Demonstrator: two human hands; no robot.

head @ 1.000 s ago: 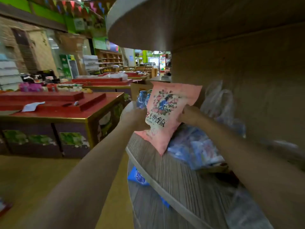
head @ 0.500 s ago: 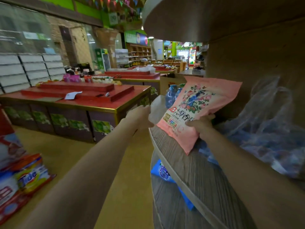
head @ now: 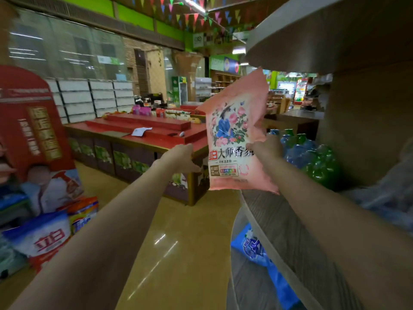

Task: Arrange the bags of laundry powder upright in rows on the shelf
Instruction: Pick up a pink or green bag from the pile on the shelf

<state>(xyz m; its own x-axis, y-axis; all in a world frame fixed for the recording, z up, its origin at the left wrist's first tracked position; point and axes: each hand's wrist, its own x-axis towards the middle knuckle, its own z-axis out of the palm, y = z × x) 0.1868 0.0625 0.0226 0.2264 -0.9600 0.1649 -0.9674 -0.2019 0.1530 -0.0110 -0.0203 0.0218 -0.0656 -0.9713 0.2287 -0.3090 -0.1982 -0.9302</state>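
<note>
The right hand pinches the pink laundry powder bag by its right edge, holding it upright just above the front lip of the wooden shelf, probably so it lands standing; the left hand, grip loose and holding nothing, hovers just beside it, likely to steady it.

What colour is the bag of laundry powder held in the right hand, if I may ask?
Pink, with a blue and pink floral print: the bag, seen in the head view.
</note>
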